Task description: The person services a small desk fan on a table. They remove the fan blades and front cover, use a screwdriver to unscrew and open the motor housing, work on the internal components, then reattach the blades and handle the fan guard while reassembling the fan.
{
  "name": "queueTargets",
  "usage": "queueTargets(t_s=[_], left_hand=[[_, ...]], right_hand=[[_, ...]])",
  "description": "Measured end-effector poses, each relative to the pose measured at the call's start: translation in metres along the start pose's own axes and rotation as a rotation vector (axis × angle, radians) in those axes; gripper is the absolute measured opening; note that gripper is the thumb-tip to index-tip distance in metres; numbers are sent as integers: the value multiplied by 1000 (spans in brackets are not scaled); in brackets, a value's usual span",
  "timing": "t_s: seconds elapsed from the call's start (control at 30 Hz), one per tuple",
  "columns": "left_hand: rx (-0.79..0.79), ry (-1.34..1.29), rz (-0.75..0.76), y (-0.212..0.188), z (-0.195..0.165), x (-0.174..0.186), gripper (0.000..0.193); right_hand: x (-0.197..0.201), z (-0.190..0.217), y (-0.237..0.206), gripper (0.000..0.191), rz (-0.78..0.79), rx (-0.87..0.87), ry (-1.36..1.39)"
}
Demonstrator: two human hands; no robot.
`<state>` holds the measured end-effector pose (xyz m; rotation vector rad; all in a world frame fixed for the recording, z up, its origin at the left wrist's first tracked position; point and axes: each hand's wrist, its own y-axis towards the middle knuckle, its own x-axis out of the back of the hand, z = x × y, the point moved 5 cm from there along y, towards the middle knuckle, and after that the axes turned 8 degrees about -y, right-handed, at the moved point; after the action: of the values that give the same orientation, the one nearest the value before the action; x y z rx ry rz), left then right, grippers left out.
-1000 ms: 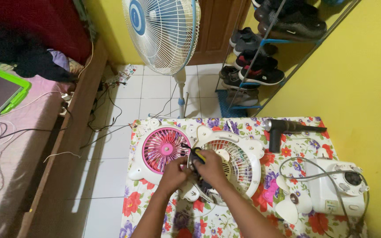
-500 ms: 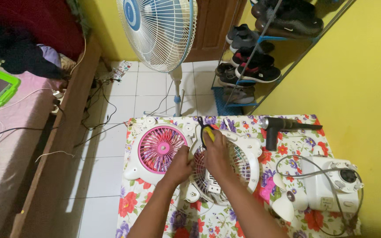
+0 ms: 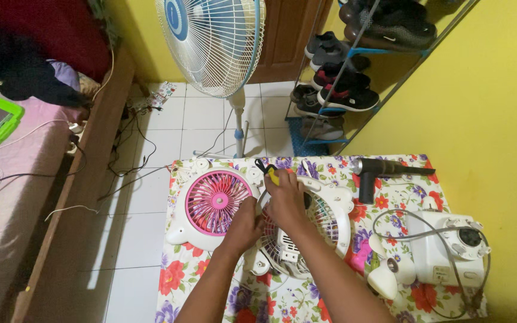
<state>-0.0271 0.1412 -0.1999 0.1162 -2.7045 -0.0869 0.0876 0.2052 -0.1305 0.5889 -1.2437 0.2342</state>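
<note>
Both hands are down on the white fan grille (image 3: 324,224), which lies flat in the middle of the table (image 3: 181,281) with the floral cloth. The right hand (image 3: 285,200) is closed around a yellow-handled tool (image 3: 268,173) at the grille's far edge; the black tip pokes out past the fingers. The left hand (image 3: 245,224) is curled onto the grille's left rim, but I can't tell if it's really gripping. Just left of the grille, touching it, is a white fan housing with pink blades (image 3: 213,202). Right of the grille there's a black hair dryer (image 3: 378,170), and nearer the wall a white motor base (image 3: 447,251) with its grey cord looped around. Beyond the grille a standing fan (image 3: 213,42) is on the floor, with a shoe rack (image 3: 342,78) beside it.
</note>
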Motion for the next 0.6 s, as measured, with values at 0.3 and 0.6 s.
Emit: queueTargets(t_s=[0.3, 0.6], left_hand=[[-12, -42, -8, -3, 0, -3, 38], [19, -9, -32, -1, -11, 1, 35]], right_hand=[[13, 5, -27, 71, -26, 83, -93], [10, -8, 2, 64, 43, -177, -69]])
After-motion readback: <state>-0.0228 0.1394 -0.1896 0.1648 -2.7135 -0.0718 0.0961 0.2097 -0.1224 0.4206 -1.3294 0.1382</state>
